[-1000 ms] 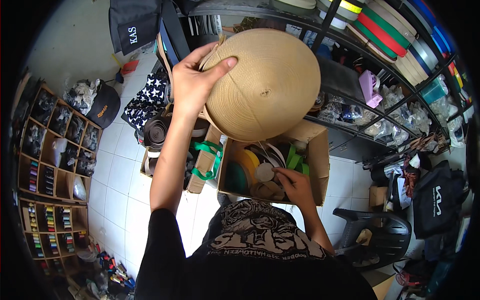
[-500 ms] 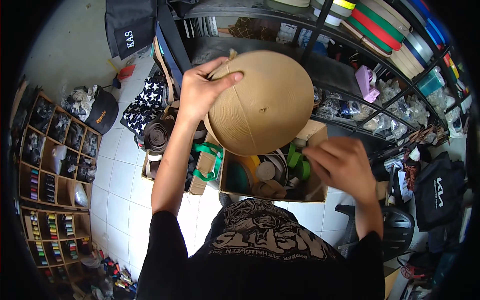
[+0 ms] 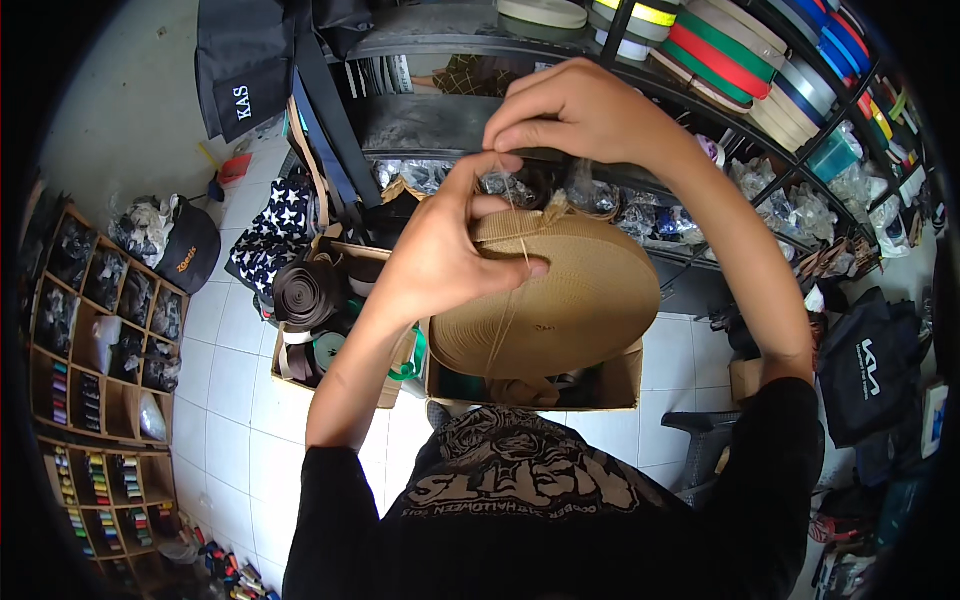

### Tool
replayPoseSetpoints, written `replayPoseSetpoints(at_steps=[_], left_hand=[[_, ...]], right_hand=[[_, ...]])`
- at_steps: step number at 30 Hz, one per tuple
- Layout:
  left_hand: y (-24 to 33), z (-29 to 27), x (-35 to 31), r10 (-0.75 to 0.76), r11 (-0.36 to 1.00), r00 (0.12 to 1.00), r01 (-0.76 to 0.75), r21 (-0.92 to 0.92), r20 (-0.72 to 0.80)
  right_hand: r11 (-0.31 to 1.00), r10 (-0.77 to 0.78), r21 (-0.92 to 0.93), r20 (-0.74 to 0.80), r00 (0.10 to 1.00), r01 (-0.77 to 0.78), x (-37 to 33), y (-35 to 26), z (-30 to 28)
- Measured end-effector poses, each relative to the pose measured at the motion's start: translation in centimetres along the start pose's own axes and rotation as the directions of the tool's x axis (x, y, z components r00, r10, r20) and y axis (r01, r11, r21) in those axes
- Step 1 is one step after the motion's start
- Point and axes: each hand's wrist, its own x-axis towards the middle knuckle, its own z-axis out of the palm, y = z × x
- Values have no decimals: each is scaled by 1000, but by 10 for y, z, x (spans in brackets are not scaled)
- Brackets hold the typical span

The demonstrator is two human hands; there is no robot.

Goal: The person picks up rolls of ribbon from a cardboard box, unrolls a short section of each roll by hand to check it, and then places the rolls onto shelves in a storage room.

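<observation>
A big tan roll of webbing (image 3: 585,300) hangs in front of me, tilted with its flat spiral side toward me. My left hand (image 3: 455,245) is closed on its upper left edge, the thumb lying on the flat side. Thin pale string (image 3: 512,300) runs across the roll in two strands. Above the roll, my right hand (image 3: 570,115) pinches the string, its fingertips close to the left forefinger. A frayed webbing end (image 3: 553,208) sticks up at the roll's top rim.
Below the roll stands an open cardboard box (image 3: 610,392) with straps inside. Left of it, another box holds a dark rolled strap (image 3: 305,295). Black shelving carries colourful webbing rolls (image 3: 715,60). A wooden rack (image 3: 100,330) of thread stands at far left, a plastic chair (image 3: 700,440) at right.
My right hand has gone from the lower right up above the roll and now pinches the string. The roll has tipped and moved lower, showing its ribbed top edge.
</observation>
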Motion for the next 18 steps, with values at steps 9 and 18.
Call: replayPoseSetpoints(at_steps=[9,18], left_hand=[[-5,-7,-6,2,928,1000,4,-373,16],[-115,7,-34,-410,781,912,332,-529,-34]], right_hand=[[260,612,896,136,779,-360,-85,-7,135],[-268,772,961,173,612,65,-165,-48,249]])
